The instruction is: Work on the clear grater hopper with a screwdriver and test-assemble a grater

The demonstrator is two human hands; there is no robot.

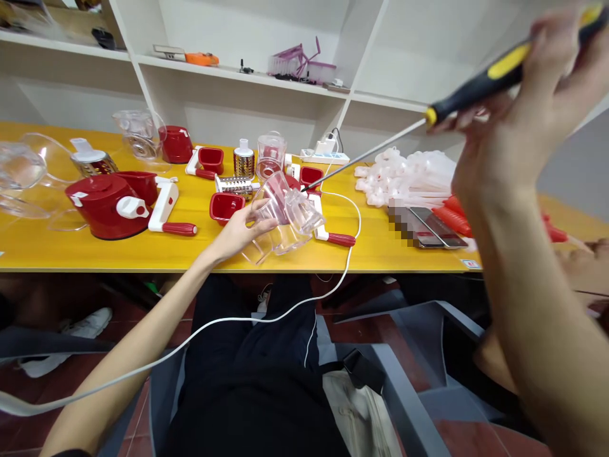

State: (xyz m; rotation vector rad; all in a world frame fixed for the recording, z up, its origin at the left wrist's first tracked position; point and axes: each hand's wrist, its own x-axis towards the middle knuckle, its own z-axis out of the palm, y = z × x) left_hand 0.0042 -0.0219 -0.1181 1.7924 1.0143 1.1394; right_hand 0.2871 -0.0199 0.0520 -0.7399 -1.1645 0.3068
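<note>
My left hand point(236, 231) grips a clear plastic housing point(285, 216) tilted on its side at the front of the yellow table point(95, 251). My right hand point(533, 95) is raised high at the right, close to the camera, and holds a black and yellow screwdriver point(476, 89). Its long metal shaft point(366, 152) slopes down to the left, with the tip at the top of the clear housing near a red part point(311, 176).
Red grater bodies with white crank handles point(114, 203), red cups point(226, 206), metal drums point(238, 185) and clear hoppers point(137, 130) lie across the table. Clear plastic parts point(409, 174) and two phones point(435, 227) sit at right. A white cable point(347, 254) hangs over the front edge. Shelves stand behind.
</note>
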